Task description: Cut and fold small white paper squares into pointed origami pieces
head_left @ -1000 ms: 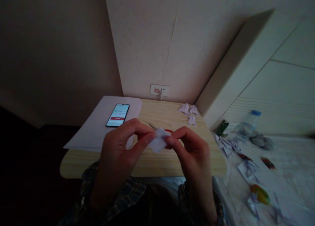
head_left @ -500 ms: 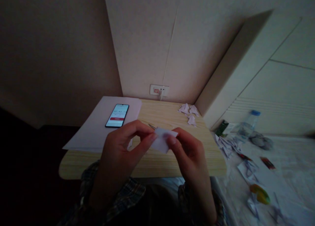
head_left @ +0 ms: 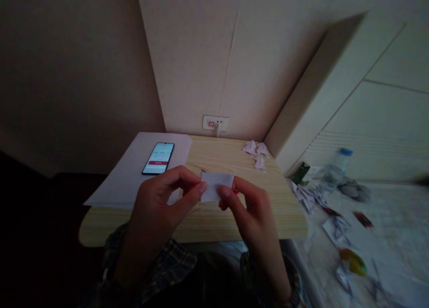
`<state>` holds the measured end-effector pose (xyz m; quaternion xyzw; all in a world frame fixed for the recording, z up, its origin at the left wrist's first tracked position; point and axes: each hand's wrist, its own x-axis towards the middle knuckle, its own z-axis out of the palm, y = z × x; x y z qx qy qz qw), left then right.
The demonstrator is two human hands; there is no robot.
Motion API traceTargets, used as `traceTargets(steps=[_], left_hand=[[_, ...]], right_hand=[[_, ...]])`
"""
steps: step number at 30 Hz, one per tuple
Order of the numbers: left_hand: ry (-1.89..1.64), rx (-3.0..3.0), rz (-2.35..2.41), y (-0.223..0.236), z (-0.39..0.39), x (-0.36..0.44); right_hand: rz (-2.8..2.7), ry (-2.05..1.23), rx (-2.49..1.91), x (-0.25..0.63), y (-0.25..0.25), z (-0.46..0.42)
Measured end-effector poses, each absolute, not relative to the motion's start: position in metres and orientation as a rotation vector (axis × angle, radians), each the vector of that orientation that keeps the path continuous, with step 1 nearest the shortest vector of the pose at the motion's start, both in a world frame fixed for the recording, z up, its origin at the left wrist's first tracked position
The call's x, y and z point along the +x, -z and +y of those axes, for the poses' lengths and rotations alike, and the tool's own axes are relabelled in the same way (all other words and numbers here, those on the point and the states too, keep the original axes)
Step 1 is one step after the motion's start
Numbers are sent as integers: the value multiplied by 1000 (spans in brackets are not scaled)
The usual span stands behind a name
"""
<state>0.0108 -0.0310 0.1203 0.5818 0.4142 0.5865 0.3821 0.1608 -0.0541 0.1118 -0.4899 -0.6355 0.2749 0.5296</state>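
Over the wooden table (head_left: 268, 227) I hold a small white piece of folded paper (head_left: 212, 187), roughly rectangular. My left hand (head_left: 167, 205) pinches its left edge between thumb and fingers. At the right edge my right hand (head_left: 250, 205) is closed on it too, thumb on the near face. The fingers behind the paper are partly hidden. A thin dark tip (head_left: 203, 170) shows just above the paper's left corner; what it belongs to I cannot make out. Three folded paper pieces (head_left: 259, 163) lie at the table's back right corner.
White paper sheets (head_left: 117, 183) lie on the table's left side with a lit phone (head_left: 158, 158) on top. A wall socket (head_left: 215, 123) holds a plug. On the bed at right are a water bottle (head_left: 338, 167), several folded papers (head_left: 306, 198) and a yellow-green object (head_left: 353, 262).
The paper has turned from a tilted position to nearly level, and both hands have shifted slightly left with it. Both still grip it.
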Motion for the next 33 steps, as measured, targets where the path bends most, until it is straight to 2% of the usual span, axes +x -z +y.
traceTargets(steps=[4, 20, 26, 33], left_hand=[[-1492, 1452, 1041, -121, -31, 11], [-1319, 1664, 987, -122, -27, 5], [-1391, 1720, 887, -116, -22, 4], [-1353, 1758, 909, -119, -23, 4]], right_hand=[[-1528, -606, -1178, 161, -111, -55], [-1217, -922, -1113, 161, -105, -52], [-1230, -979, -1066, 155, -106, -54], [-1215, -924, -1119, 164, -110, -53]])
